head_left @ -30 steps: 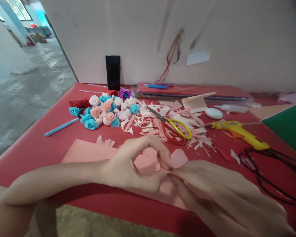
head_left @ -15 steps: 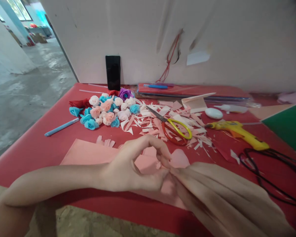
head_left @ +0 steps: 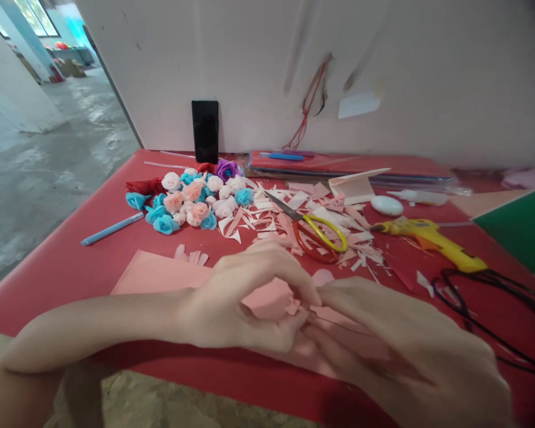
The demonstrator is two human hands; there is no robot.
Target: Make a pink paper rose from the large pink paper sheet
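Observation:
My left hand [head_left: 245,300] pinches a small piece of pink crepe paper [head_left: 294,306] between thumb and fingers, just above the red table [head_left: 62,261]. My right hand [head_left: 401,351] meets it from the right with its fingers closed on the same pink piece; it is blurred by motion. Under both hands lies a flat pink paper sheet [head_left: 160,274]. A pink petal cutout [head_left: 323,275] shows just behind the fingers.
A heap of small paper roses [head_left: 191,199] in blue, pink, white and purple lies at the back left, with a blue pen [head_left: 111,229] beside it. Scissors [head_left: 314,229] rest on pink scraps. A yellow glue gun [head_left: 432,238] and black cable [head_left: 485,309] lie right; a phone [head_left: 205,131] leans on the wall.
My left fingers have closed down over the pink piece and my right hand has shifted up and left, covering more of the petal cutout. The things on the table have not moved.

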